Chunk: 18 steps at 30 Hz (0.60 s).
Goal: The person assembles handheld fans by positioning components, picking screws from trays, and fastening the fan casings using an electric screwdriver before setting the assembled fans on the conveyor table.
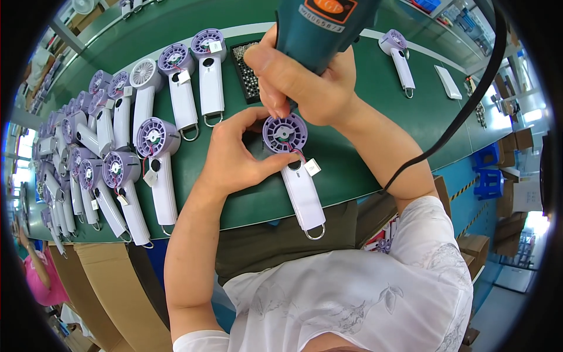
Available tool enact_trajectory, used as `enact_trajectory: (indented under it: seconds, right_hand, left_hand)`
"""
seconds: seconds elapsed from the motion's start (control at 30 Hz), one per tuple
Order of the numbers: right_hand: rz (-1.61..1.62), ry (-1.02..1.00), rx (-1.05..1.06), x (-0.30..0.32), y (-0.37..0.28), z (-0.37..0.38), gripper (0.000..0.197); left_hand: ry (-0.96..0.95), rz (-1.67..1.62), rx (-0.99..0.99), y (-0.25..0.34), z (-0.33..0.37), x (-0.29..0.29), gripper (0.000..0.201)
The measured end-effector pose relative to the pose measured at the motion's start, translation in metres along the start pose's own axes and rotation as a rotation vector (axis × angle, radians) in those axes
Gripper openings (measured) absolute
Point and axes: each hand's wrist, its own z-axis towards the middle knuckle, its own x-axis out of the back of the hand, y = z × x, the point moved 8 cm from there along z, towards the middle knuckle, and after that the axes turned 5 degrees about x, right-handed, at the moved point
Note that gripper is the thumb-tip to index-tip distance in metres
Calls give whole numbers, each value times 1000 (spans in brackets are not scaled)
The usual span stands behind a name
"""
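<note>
A white handheld fan with a purple round head (302, 196) lies at the table's front edge, its metal loop toward me. My left hand (231, 152) is closed around the fan head, thumb on the near side and fingers on the far side. Red and green wires and a small white tag show at the fan's neck. Above it, my right hand (319, 88) grips a teal electric screwdriver (322, 38) pointing down. Its tip meets the far rim of the fan head, partly hidden by my fingers.
Many similar fans (155, 176) crowd the green table (375, 158) at left. A black tray (237, 58) of small metal screws sits beyond my left hand. One fan (402, 67) and a white cover piece (448, 82) lie at right. The black cable (451, 126) loops over my right arm.
</note>
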Motion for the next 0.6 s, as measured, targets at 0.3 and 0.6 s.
enact_trajectory:
  seconds: [0.3, 0.6]
  right_hand:
    - [55, -3, -107, 0, 3, -3, 8]
    - [386, 255, 31, 45, -3, 26, 21]
  left_hand:
    - [9, -37, -14, 3, 0, -4, 68]
    - [35, 10, -72, 4, -1, 0, 70]
